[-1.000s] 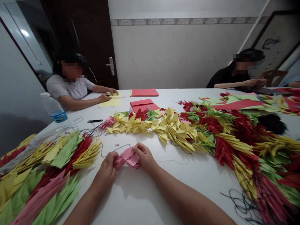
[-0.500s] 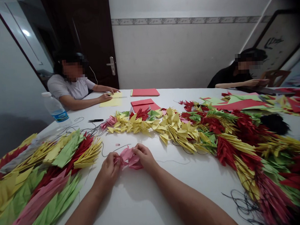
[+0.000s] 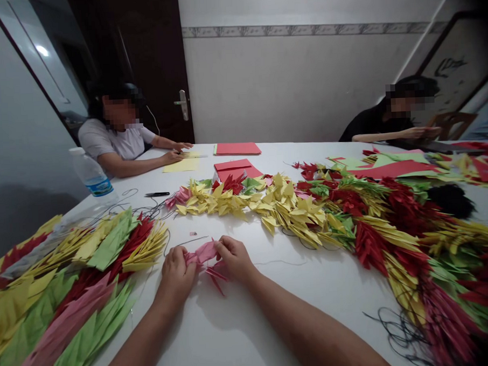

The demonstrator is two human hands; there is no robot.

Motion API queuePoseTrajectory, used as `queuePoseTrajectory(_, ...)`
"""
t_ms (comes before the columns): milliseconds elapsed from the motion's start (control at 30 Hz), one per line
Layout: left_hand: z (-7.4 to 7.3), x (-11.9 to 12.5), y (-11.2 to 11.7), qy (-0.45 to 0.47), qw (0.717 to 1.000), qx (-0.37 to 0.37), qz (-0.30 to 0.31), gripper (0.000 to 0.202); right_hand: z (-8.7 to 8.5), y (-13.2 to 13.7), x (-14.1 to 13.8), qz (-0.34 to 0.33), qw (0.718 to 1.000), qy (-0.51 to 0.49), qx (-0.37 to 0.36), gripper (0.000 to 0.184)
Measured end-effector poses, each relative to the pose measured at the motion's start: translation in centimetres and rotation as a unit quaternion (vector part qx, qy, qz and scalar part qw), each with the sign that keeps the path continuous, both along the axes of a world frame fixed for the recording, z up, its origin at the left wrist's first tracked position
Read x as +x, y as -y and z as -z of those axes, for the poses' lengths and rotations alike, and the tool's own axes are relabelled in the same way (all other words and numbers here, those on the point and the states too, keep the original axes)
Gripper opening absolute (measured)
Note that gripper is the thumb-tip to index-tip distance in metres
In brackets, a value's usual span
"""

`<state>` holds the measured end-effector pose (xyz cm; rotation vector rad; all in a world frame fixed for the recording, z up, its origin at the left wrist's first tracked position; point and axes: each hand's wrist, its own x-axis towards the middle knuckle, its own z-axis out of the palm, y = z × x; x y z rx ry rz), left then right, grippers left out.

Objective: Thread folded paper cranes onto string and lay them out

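The person's left hand (image 3: 178, 275) is pinching one end of some folded pink paper (image 3: 206, 253), with its fingers curled in close. The right hand (image 3: 236, 259) is holding the other end between thumb and finger — both hands are nearly closed, and the pink paper is stretching between them. They are holding it up over the white surface (image 3: 230, 334), right in front of the person, and thin pointy bits are poking down below.

A thin black string (image 3: 198, 240) is lying just past the pink paper, and a small tag (image 3: 193, 234) is resting beside it. On the left, a big heap of folded paper (image 3: 109, 248) is showing yellow, green, red and pink. Past the hands, a row of pointy yellow pieces (image 3: 285, 203) is running across to a bigger pile of bright paper (image 3: 375, 234) on the right. Loopy black threads (image 3: 400, 332) are lying beside that pile.

Black snips (image 3: 157, 194) are lying near a water bottle (image 3: 98, 185), which is standing on the left. Farther off, a person in a white shirt (image 3: 117, 145) is leaning over a yellow sheet (image 3: 182, 165) — and a person in a dark top (image 3: 365, 125) is sitting on the far right.
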<state>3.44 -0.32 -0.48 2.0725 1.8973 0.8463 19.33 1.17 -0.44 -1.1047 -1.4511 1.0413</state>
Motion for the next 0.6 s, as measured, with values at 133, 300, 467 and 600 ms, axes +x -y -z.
queuePoseTrajectory(133, 0.24, -0.35, -0.17, 0.021, 1.000, 0.013, 0.019, 0.008, 0.12, -0.21, 0.12, 0.002, 1.000, -0.012, -0.001, 0.029)
queuePoseTrajectory(300, 0.53, -0.71, -0.14, 0.026, 0.999, 0.009, 0.047, 0.012, 0.42, -0.23, -0.02, -0.012, 1.000, 0.012, 0.003, 0.033)
queuePoseTrajectory(467, 0.48, -0.68, 0.16, 0.030, 0.996, 0.003, 0.080, 0.025, 0.45, -0.22, -0.03, 0.007, 0.999, 0.032, 0.017, 0.034)
queuePoseTrajectory(600, 0.32, 0.03, 0.56, 0.023, 0.997, 0.023, 0.069, 0.042, 0.17, -0.03, -0.06, 0.005, 0.997, 0.070, 0.032, 0.032)
